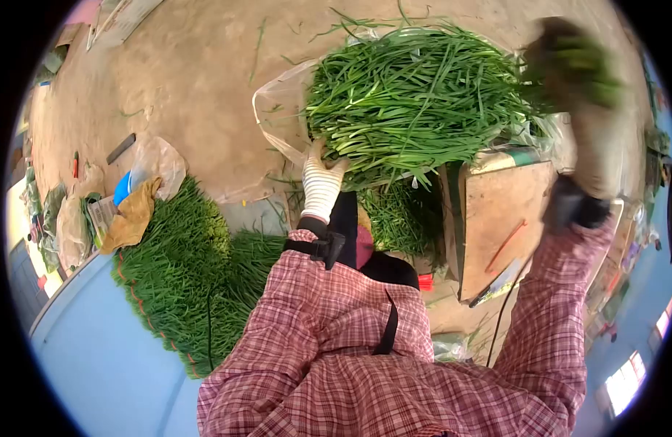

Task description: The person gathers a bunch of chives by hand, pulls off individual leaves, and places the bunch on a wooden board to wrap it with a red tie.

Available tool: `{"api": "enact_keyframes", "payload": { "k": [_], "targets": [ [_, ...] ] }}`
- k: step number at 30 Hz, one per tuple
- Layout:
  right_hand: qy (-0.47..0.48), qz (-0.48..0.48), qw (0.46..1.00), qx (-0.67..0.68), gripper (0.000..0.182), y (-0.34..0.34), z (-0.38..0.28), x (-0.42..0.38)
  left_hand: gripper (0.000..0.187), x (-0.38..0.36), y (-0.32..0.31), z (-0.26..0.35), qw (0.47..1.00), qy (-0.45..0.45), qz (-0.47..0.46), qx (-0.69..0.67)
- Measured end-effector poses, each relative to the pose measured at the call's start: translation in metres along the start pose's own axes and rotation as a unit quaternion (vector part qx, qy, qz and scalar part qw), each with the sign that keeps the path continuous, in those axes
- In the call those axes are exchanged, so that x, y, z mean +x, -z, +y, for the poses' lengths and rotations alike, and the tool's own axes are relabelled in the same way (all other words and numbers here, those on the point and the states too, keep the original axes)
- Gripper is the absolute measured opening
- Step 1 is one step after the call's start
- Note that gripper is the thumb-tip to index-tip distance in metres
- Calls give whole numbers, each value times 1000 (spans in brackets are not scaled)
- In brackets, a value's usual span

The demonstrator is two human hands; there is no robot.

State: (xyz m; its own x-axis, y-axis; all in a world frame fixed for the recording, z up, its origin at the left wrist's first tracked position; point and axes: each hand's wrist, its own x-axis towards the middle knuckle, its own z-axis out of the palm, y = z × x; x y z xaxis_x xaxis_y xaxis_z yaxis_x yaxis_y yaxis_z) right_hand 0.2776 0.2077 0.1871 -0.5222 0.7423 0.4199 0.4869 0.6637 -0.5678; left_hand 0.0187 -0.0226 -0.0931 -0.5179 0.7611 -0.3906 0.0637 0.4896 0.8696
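Observation:
My left hand, in a white striped glove, is at the near left corner of a large heap of green chives. Its fingers are closed on the rim of a clear plastic bag, which spreads out under and around the heap. The thumb points right against the pale stem ends. My right hand is raised at the upper right, beyond the heap's right end. Motion smears it into a dark and green blur, so I cannot tell what it holds.
A bound row of chives lies along the blue wall at left. More chives lie below the heap, beside a wooden board with an orange strip. Plastic bags and a dark bar are farther left.

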Motion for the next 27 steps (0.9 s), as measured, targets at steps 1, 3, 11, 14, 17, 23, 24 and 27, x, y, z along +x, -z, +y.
{"api": "enact_keyframes", "payload": {
  "k": [1, 3, 11, 14, 17, 23, 24, 27],
  "targets": [
    [-135, -9, 978, 162, 24, -12, -7, -2, 62, 0, -3, -2, 1000, 1, 5, 0],
    [7, -158, 987, 34, 36, -121, 2, -32, 58, 6, -7, -10, 996, 55, -20, -63],
    [72, -289, 939, -170, 41, -277, 18, -123, 22, 4, -8, -38, 997, -65, 7, 35],
    [88, -365, 909, -181, 39, -268, 7, -117, 16, -4, -4, -22, 998, -64, -9, -27],
    [78, -318, 925, -193, 33, -268, 9, -119, 19, -5, -6, -6, 994, -38, -28, -96],
    [-70, -271, 957, -73, 48, -234, 21, -84, 51, -7, 7, 22, 979, 6, -26, -200],
    [-92, -232, 968, -29, 50, -228, 28, -80, 56, -11, 3, 47, 984, -3, -13, -178],
    [-99, -195, 975, 28, 53, -217, 39, -73, 70, -6, -10, 80, 984, -37, -55, -162]
  ]
}}
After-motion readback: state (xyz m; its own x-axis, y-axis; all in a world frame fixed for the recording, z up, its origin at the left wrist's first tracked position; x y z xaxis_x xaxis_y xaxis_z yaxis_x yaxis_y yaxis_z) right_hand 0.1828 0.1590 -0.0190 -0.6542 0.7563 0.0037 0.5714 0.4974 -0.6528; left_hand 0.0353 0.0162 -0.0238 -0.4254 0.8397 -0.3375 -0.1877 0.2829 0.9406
